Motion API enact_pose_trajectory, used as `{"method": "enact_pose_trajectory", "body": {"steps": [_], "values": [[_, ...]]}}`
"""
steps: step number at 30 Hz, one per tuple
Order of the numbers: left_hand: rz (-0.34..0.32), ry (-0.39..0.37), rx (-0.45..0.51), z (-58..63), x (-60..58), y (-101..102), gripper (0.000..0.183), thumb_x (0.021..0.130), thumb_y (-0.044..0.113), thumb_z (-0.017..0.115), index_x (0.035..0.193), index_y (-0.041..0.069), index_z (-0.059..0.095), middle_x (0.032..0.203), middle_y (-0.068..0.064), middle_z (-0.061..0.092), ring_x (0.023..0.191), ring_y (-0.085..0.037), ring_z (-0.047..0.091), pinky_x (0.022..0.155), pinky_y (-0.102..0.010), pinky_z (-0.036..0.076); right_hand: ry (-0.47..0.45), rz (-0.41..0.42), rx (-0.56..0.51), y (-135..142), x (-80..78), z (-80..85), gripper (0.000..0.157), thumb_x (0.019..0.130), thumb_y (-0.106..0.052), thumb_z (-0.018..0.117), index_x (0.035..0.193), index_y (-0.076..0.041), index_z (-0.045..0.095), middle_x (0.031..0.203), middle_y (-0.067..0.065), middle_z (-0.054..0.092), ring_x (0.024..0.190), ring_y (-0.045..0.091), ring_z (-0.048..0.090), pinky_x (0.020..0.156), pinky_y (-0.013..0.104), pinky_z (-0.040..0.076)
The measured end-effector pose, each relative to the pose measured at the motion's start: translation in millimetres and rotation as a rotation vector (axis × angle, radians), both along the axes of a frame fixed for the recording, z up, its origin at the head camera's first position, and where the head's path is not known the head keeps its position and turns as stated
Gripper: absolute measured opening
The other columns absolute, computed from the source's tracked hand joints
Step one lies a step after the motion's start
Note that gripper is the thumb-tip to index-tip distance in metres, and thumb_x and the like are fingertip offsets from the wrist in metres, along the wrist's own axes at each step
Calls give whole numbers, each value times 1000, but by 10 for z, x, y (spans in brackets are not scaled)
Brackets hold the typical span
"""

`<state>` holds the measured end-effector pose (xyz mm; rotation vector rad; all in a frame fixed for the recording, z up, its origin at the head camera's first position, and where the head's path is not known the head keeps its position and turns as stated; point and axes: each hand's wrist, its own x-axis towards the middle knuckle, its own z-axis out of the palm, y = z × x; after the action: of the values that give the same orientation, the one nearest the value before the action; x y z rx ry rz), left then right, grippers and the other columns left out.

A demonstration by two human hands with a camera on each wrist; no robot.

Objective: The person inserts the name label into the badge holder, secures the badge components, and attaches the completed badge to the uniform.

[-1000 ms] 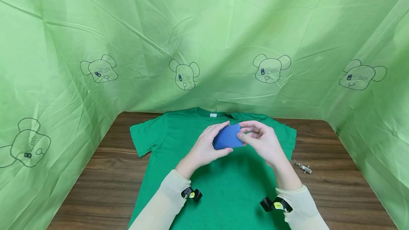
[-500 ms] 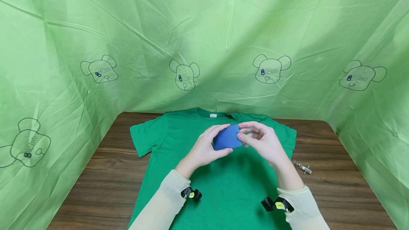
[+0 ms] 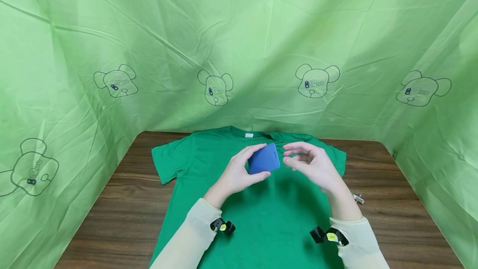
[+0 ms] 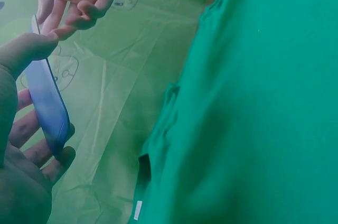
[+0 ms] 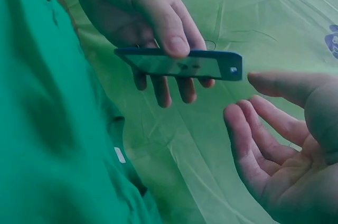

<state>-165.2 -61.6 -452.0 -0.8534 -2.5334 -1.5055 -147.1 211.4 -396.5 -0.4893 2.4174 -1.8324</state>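
A flat blue badge holder (image 3: 263, 160) with rounded corners and a small slot at its right end is held up over the green T-shirt. My left hand (image 3: 239, 171) grips it by its edges, the thumb along the near side and the fingers on the far side. The right wrist view shows a clear window on the holder (image 5: 158, 65), with a hole near its end. Just right of that end is my right hand (image 3: 313, 165), its fingers loosely bent and a small gap between them and the holder.
Beneath both hands, the green T-shirt (image 3: 257, 227) lies spread on the brown wooden table (image 3: 123, 206), collar at the far edge. A small metal clip (image 3: 358, 199) lies right of the shirt, partly hidden by the right arm. Green cloth walls (image 3: 261, 107) enclose the back and sides.
My right hand has let go of the badge holder's right end and moved slightly right, uncovering the slot. The left hand keeps its hold and tilts the holder a little.
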Motion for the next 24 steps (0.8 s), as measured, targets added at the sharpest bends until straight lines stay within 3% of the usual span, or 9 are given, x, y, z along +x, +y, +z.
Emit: {"method": "enact_pose_trajectory", "body": {"steps": [5, 12, 20, 24], "values": [[10, -14, -6, -5, 0, -5, 79, 94, 36, 89, 163, 36, 49, 159, 1, 57, 134, -23, 61, 102, -46, 58, 49, 49, 93, 119, -2, 18, 43, 101, -16, 81, 143, -15, 69, 137, 8, 71, 114, 29, 72, 92, 31, 60], [12, -27, -8, -2, -3, -28, 79, 94, 36, 89, 164, 29, 50, 160, 0, 56, 137, -25, 60, 104, -50, 57, 131, 139, 194, 304, -49, 14, 59, 99, -14, 84, 154, -21, 61, 151, 2, 63, 130, 34, 65, 100, 35, 58], [12, -32, -11, 3, -7, -34, 79, 95, 36, 88, 164, 27, 50, 160, 0, 56, 137, -25, 60, 101, -49, 58, 168, 62, 296, 563, -41, 11, 60, 99, -20, 85, 154, -24, 61, 145, -2, 67, 129, 21, 66, 100, 28, 56], [-2, -40, -3, -3, 2, -21, 79, 95, 35, 88, 164, 33, 50, 160, 2, 56, 137, -24, 60, 101, -47, 59, 175, 16, 332, 752, 13, -2, 56, 100, -19, 84, 151, -20, 62, 141, 0, 69, 125, 18, 67, 97, 23, 55]]}}
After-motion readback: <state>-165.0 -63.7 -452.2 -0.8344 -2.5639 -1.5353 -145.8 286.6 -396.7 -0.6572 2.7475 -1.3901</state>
